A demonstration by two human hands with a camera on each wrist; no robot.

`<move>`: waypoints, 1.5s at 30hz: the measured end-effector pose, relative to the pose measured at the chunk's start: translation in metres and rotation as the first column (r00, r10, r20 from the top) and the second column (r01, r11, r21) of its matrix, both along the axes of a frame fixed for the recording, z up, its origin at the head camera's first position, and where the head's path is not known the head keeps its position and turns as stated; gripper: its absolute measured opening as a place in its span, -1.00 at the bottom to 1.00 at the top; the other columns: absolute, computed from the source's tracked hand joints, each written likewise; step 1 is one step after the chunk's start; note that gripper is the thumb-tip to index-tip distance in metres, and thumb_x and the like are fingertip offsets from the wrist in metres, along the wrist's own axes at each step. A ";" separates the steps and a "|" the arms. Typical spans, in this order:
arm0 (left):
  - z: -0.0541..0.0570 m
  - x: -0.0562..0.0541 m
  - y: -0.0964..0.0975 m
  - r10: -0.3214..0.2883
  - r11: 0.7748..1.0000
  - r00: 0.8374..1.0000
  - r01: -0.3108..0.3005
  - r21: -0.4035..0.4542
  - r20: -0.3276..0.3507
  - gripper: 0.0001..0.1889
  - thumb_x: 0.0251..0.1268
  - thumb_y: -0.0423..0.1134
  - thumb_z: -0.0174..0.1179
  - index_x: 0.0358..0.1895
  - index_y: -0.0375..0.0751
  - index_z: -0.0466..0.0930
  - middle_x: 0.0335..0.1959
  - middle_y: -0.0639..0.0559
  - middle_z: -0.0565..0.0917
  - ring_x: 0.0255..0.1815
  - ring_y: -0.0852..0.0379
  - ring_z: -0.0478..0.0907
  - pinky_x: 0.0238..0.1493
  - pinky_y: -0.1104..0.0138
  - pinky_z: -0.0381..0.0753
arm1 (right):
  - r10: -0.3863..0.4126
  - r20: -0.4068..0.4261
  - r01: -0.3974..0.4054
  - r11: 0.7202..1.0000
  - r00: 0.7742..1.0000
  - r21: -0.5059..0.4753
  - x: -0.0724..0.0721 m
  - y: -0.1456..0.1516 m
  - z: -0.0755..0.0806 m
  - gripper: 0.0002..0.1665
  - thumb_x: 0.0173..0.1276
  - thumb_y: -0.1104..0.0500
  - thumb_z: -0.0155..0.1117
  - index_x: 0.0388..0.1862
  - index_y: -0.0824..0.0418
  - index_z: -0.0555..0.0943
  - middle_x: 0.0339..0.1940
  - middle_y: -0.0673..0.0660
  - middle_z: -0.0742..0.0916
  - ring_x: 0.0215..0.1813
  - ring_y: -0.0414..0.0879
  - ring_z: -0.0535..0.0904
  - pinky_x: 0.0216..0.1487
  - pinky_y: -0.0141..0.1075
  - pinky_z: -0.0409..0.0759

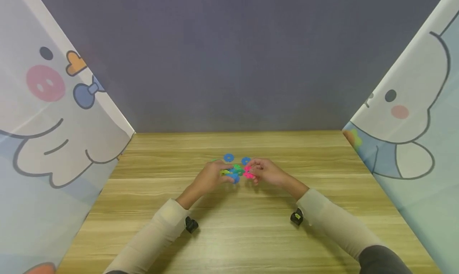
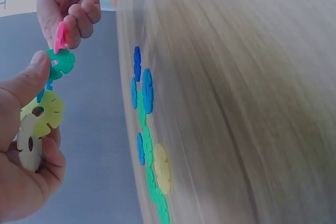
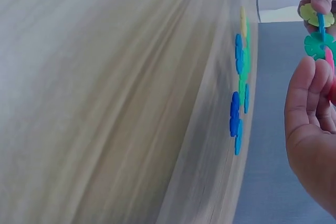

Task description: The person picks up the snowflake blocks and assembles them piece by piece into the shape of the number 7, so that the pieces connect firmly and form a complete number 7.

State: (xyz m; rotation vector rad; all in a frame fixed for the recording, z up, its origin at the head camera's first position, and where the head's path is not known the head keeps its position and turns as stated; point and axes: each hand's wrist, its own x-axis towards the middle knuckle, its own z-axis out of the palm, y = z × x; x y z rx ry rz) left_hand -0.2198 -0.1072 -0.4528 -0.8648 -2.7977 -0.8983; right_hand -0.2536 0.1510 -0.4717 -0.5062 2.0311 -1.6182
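Flower-disc chain (image 2: 50, 109) is pinched in the left grip (image 1: 208, 177), cartoon panel (image 1: 36, 154) to its left, striped wood-grain bench (image 1: 229, 238) below, grey wall (image 1: 229, 59) beyond. Its notched discs show yellow, blue, green. Rightward, the right grip (image 1: 268, 172) pinches a pink disc (image 2: 60, 35) at the green one's edge.

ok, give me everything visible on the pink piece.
The pink piece is small, flat and thin, with a notched edge, and looks like plastic. The right grip pinches it clear of the table, fingers hiding part of it. The left wrist view shows it nearly edge-on. Its free end meets the rim of the green piece; I can't tell how far it's slotted in, if at all.
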 end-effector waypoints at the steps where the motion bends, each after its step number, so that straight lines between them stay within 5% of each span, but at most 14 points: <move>1: -0.001 0.000 0.000 0.001 1.000 1.000 -0.001 0.007 0.005 -0.47 0.09 -0.15 0.52 0.16 -0.26 0.70 0.07 -0.22 0.75 0.10 -0.14 0.71 0.18 0.09 0.72 | -0.007 0.002 0.007 1.000 1.000 -0.004 0.000 0.000 0.000 -0.73 0.58 0.37 0.04 0.16 0.46 0.48 -0.26 0.20 0.75 -0.41 -0.16 0.64 -0.30 -0.33 0.77; 5: -0.004 0.001 0.002 -0.002 1.000 1.000 0.002 0.023 -0.006 -0.46 0.06 -0.15 0.52 0.14 -0.29 0.70 0.04 -0.21 0.76 0.04 -0.11 0.72 0.11 0.11 0.74 | -0.015 0.020 0.015 1.000 1.000 -0.014 0.002 -0.002 0.001 -0.72 0.57 0.37 0.06 0.16 0.48 0.48 -0.30 0.09 0.74 -0.42 -0.19 0.63 -0.30 -0.34 0.77; 12: -0.004 0.000 0.003 -0.065 0.998 0.995 0.065 -0.005 -0.075 -0.49 0.04 -0.16 0.53 0.10 -0.26 0.73 0.01 -0.16 0.78 0.03 -0.07 0.73 0.07 0.16 0.76 | 0.008 -0.010 -0.008 1.000 1.000 0.019 0.002 0.000 0.001 -0.75 0.54 0.39 0.09 0.12 0.47 0.50 -0.23 0.39 0.74 -0.47 -0.20 0.62 -0.34 -0.36 0.75; 21: -0.006 0.002 0.003 -0.047 0.999 0.995 0.044 -0.031 -0.086 -0.48 0.03 -0.17 0.53 0.11 -0.25 0.73 -0.06 -0.16 0.77 -0.09 0.00 0.70 -0.04 0.24 0.77 | 0.018 -0.008 -0.018 1.000 1.000 -0.020 0.005 -0.004 0.004 -0.76 0.53 0.38 0.10 0.09 0.50 0.49 -0.32 0.16 0.75 -0.46 -0.20 0.63 -0.29 -0.31 0.78; 24: -0.008 0.004 0.001 -0.033 0.999 0.998 0.032 -0.015 -0.045 -0.48 0.06 -0.17 0.52 0.13 -0.28 0.71 -0.06 -0.15 0.77 -0.14 0.03 0.65 -0.11 0.26 0.75 | 0.004 -0.008 -0.004 1.000 1.000 0.013 0.006 -0.005 0.004 -0.74 0.54 0.37 0.09 0.11 0.49 0.51 -0.31 0.14 0.75 -0.46 -0.20 0.63 -0.31 -0.34 0.76; 30: -0.004 0.008 -0.003 0.024 0.998 0.989 -0.033 0.059 0.147 -0.44 0.19 -0.10 0.47 0.22 -0.28 0.63 0.08 -0.12 0.72 0.06 -0.02 0.66 0.11 0.16 0.73 | -0.031 -0.021 0.032 0.997 0.999 0.068 0.004 -0.008 0.008 -0.67 0.61 0.24 0.06 0.21 0.39 0.53 -0.26 0.15 0.75 -0.36 -0.13 0.63 -0.22 -0.27 0.76; 35: 0.003 0.008 -0.005 -0.028 0.993 0.949 -0.010 0.120 0.314 -0.44 0.42 0.00 0.29 0.33 -0.27 0.53 0.12 -0.14 0.66 0.07 -0.03 0.61 0.04 0.11 0.73 | -0.074 -0.016 0.075 0.995 0.997 0.061 -0.001 -0.005 0.007 -0.67 0.62 0.24 0.04 0.22 0.41 0.49 -0.31 0.12 0.71 -0.37 -0.14 0.63 -0.16 -0.18 0.79; 43: 0.007 0.006 -0.007 -0.113 0.976 0.847 -0.004 0.218 0.520 -0.48 0.64 0.09 -0.07 0.37 -0.19 0.50 0.20 -0.12 0.66 0.22 -0.12 0.60 0.21 -0.02 0.67 | -0.113 -0.006 0.113 0.992 0.994 0.057 -0.008 -0.001 0.005 -0.66 0.60 0.20 0.12 0.17 0.44 0.51 -0.26 0.06 0.69 -0.38 -0.17 0.62 -0.16 -0.20 0.79; 45: 0.007 0.005 -0.006 -0.139 0.966 0.809 -0.015 0.257 0.572 -0.48 0.65 0.08 -0.09 0.35 -0.22 0.52 0.17 -0.14 0.66 0.18 -0.11 0.61 0.20 -0.02 0.68 | -0.120 -0.018 0.121 0.990 0.993 0.076 -0.009 -0.001 0.007 -0.66 0.60 0.19 0.12 0.16 0.42 0.54 -0.22 0.07 0.71 -0.38 -0.17 0.62 -0.11 -0.11 0.80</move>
